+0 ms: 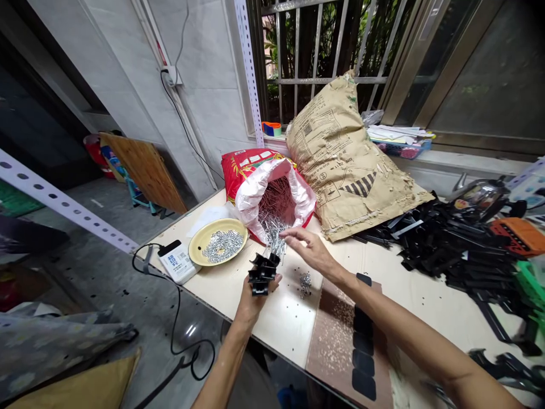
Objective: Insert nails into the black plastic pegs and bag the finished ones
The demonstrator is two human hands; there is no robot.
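Observation:
A stack of black plastic clip-shaped parts (262, 275) is gripped in my left hand (251, 298), held above the table near its front edge. My right hand (310, 250) reaches over the mouth of a red and white sack (247, 199), fingers stretched out and apart. Its fingertips are at a spill of long silver screws (276, 236); whether they touch one I cannot tell. More long, reddish-looking screws lie deeper inside the sack. Left of my hands, a yellow plate (196, 257) carries many small silver nuts. A little heap of nuts (305, 284) lies below my right hand.
A large brown paper sack (340, 165) leans by the window. Black plastic parts (464, 255) are piled at the right, near an orange object (517, 236). Black pads (363, 352) line a brown board (332, 341). A white box with a cable (179, 262) sits at the left edge.

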